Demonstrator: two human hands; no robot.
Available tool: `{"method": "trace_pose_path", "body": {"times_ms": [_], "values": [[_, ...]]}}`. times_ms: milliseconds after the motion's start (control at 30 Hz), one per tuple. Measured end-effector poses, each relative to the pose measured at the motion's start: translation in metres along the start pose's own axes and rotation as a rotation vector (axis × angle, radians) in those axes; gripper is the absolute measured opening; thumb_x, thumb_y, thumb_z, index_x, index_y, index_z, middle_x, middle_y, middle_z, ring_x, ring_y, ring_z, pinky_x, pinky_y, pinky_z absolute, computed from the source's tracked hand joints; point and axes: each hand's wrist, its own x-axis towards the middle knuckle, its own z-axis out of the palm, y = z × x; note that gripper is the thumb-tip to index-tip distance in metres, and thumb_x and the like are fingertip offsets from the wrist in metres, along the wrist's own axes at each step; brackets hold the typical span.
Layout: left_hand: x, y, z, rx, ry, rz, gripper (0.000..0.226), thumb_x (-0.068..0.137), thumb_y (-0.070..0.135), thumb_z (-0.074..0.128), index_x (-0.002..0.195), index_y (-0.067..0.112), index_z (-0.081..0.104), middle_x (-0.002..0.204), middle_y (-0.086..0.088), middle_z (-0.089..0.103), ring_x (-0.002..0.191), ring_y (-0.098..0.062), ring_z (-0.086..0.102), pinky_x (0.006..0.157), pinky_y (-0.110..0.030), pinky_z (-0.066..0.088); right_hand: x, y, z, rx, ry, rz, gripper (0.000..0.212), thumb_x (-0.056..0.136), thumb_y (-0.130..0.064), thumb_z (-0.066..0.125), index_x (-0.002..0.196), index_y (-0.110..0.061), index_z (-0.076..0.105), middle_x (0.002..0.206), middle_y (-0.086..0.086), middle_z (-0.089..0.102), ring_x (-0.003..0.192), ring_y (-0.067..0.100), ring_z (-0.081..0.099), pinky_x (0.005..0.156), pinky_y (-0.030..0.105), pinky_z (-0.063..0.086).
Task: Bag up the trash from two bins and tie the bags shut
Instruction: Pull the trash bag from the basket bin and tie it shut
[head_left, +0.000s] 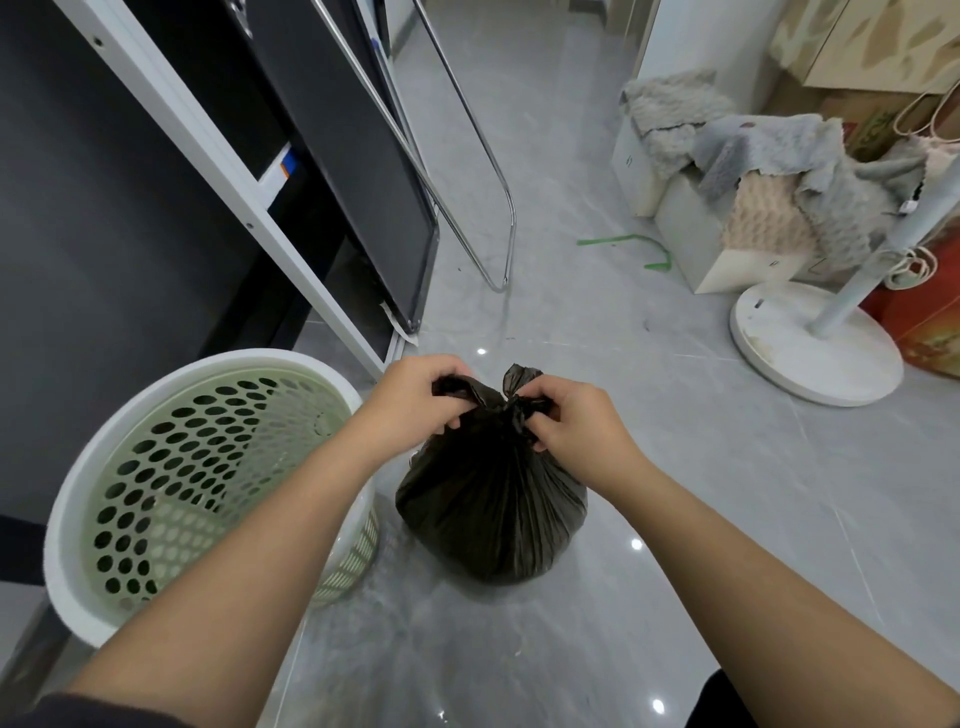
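Black plastic bunched tight in curled fingers: the left hand pinches one twisted tail of the trash bag at its neck, and the right hand pinches the other. Both grips are closed firmly on the film. Between the two hands sits the knot, with a loose flap poking up just above it. Below the grip the bag swells full and round, pleats running down from the neck, and it sits on the glossy grey tile floor. Just to its left stands the bin, with a thick white rim and a pale green perforated wall; the left forearm crosses over its near edge. Further out on the left a white frame holds dark panels, and a chrome tube rack leans beside it. Across the floor lies a green strip, then white boxes heaped with grey and pink fabric, and a round white stand base on the right
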Motion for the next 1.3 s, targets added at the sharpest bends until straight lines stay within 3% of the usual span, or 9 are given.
{"method": "trace_pose_path", "body": {"times_ms": [167, 400, 533, 667, 800, 900, 1033, 1167, 1300], "values": [[0.002, 0.013, -0.010, -0.014, -0.118, 0.053, 0.026, 0.079, -0.003, 0.064, 0.073, 0.021, 0.067, 0.063, -0.004, 0.066, 0.058, -0.011, 0.061, 0.051, -0.019, 0.048, 0.003, -0.003, 0.013, 0.197, -0.088, 0.019, 0.030, 0.083, 0.003, 0.061, 0.107, -0.012, 0.070, 0.075, -0.007, 0.066, 0.051, 0.001, 0.059, 0.055, 0.013, 0.051], [0.000, 0.005, -0.015, -0.162, -0.078, -0.008, 0.011, 0.086, 0.001, 0.060, 0.090, 0.006, 0.069, 0.068, -0.002, 0.068, 0.059, -0.011, 0.062, 0.052, -0.021, 0.049, 0.003, -0.002, 0.025, 0.255, -0.247, 0.013, 0.022, 0.087, 0.004, 0.060, 0.086, -0.016, 0.069, 0.074, -0.002, 0.063, 0.062, 0.003, 0.059, 0.062, 0.018, 0.055], [0.000, -0.032, -0.014, 0.057, -0.083, -0.117, 0.045, 0.086, -0.003, 0.049, 0.125, 0.017, 0.055, 0.113, 0.002, 0.062, 0.074, -0.016, 0.062, 0.063, -0.022, 0.048, 0.001, -0.004, 0.018, 0.207, -0.220, 0.000, 0.031, 0.087, 0.005, 0.057, 0.078, -0.023, 0.067, 0.071, -0.004, 0.062, 0.057, -0.003, 0.057, 0.061, 0.015, 0.052], [-0.001, -0.036, 0.000, 0.286, -0.386, -0.016, 0.098, 0.065, 0.037, 0.082, 0.145, 0.030, 0.025, 0.138, 0.012, 0.032, 0.117, -0.009, 0.046, 0.095, -0.020, 0.042, 0.000, -0.006, 0.016, 0.188, -0.153, -0.054, 0.035, 0.086, 0.006, 0.057, 0.080, -0.027, 0.067, 0.077, -0.005, 0.067, 0.063, -0.002, 0.060, 0.062, 0.016, 0.051], [0.002, -0.047, 0.021, 0.174, -0.254, -0.038, 0.095, 0.046, 0.060, 0.080, 0.130, 0.031, 0.046, 0.130, 0.007, 0.043, 0.120, -0.007, 0.044, 0.106, -0.031, 0.039, 0.002, -0.016, 0.016, 0.184, -0.119, -0.136, 0.030, 0.084, 0.007, 0.058, 0.085, -0.020, 0.070, 0.078, -0.011, 0.068, 0.067, -0.004, 0.062, 0.067, 0.012, 0.048], [0.003, -0.051, 0.031, -0.074, -0.193, 0.016, 0.051, 0.060, 0.030, 0.085, 0.106, 0.033, 0.063, 0.109, 0.006, 0.065, 0.106, -0.007, 0.061, 0.094, -0.027, 0.049, 0.003, -0.021, 0.017, 0.165, -0.125, -0.173, 0.030, 0.082, 0.007, 0.058, 0.087, -0.019, 0.071, 0.083, -0.009, 0.070, 0.076, 0.000, 0.065, 0.074, 0.015, 0.049], [0.003, -0.053, 0.035, -0.066, -0.098, -0.073, 0.019, 0.075, 0.018, 0.074, 0.084, 0.031, 0.063, 0.081, 0.011, 0.065, 0.082, -0.005, 0.062, 0.068, -0.009, 0.046, 0.003, -0.025, 0.012, 0.152, -0.102, -0.195, 0.037, 0.082, 0.004, 0.060, 0.078, -0.032, 0.067, 0.084, -0.009, 0.071, 0.081, 0.010, 0.067, 0.079, 0.021, 0.053], [0.000, -0.053, 0.027, -0.010, -0.052, -0.096, 0.012, 0.079, 0.024, 0.074, 0.082, 0.022, 0.062, 0.078, 0.010, 0.061, 0.075, 0.001, 0.056, 0.062, -0.013, 0.041, 0.006, -0.022, -0.001, 0.222, -0.040, -0.136, 0.016, 0.084, -0.002, 0.064, 0.083, -0.016, 0.072, 0.084, 0.007, 0.073, 0.074, 0.027, 0.065, 0.075, 0.035, 0.055], [0.000, -0.044, 0.012, 0.156, -0.101, -0.043, 0.023, 0.085, 0.019, 0.063, 0.066, 0.026, 0.051, 0.072, 0.005, 0.059, 0.075, -0.015, 0.059, 0.062, -0.025, 0.043, 0.008, -0.015, -0.010, 0.197, 0.009, -0.107, 0.018, 0.084, -0.004, 0.065, 0.087, -0.021, 0.070, 0.084, 0.003, 0.071, 0.070, 0.017, 0.063, 0.077, 0.040, 0.057]]}}
